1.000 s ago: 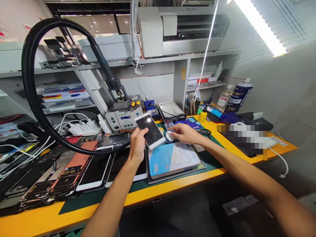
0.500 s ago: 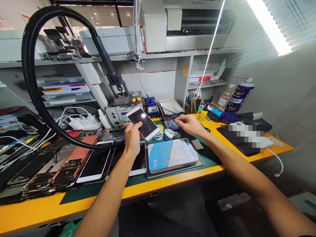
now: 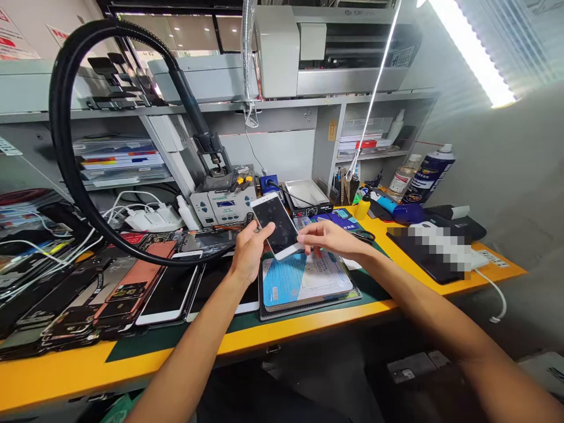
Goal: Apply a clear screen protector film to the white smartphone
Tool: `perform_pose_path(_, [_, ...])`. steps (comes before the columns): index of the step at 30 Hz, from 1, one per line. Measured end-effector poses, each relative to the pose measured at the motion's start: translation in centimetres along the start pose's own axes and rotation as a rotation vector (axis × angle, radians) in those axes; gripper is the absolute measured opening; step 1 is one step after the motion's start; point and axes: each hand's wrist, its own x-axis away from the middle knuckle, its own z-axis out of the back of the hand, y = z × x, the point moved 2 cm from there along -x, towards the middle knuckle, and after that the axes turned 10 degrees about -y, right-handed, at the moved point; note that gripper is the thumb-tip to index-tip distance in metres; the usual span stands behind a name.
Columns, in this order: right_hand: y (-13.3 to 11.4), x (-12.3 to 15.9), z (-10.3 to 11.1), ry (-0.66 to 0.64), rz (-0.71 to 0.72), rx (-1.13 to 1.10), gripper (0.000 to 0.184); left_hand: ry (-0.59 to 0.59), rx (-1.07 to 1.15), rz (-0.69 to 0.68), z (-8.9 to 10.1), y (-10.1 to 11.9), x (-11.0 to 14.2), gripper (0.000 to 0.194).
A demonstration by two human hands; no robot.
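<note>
A white-framed smartphone with a dark, smudged screen is held tilted above the bench. My left hand is closed around its left side, the thumb lying on the glass. At the phone's lower right edge, the fingers of my right hand are pinched together against the frame; their tips are partly hidden. Beneath both hands lies a blue-and-white booklet or packet on a dark perforated pad. Left of it, partly behind my left forearm, is another white phone or panel with a black screen.
Phone parts and boards crowd the bench's left side, with a white phone among them. A thick black hose loops over them. Behind stand a grey control station and a shallow tray. Bottles stand at right.
My left hand has brought the smartphone right and turned it more upright. My right hand has moved down and left from the back of the bench to the phone's edge.
</note>
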Motion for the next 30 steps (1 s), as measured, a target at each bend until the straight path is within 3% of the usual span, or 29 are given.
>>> perform_pose_path(19, [2.4, -0.7, 0.0, -0.105, -0.020, 0.011, 0.040, -0.107, -0.086, -0.024, -0.2, -0.1, 0.1, 0.042])
perform_pose_path(30, [1.7, -0.4, -0.5, -0.112, -0.035, 0.058, 0.045, -0.117, -0.103, -0.033, -0.3, 0.1, 0.3, 0.036])
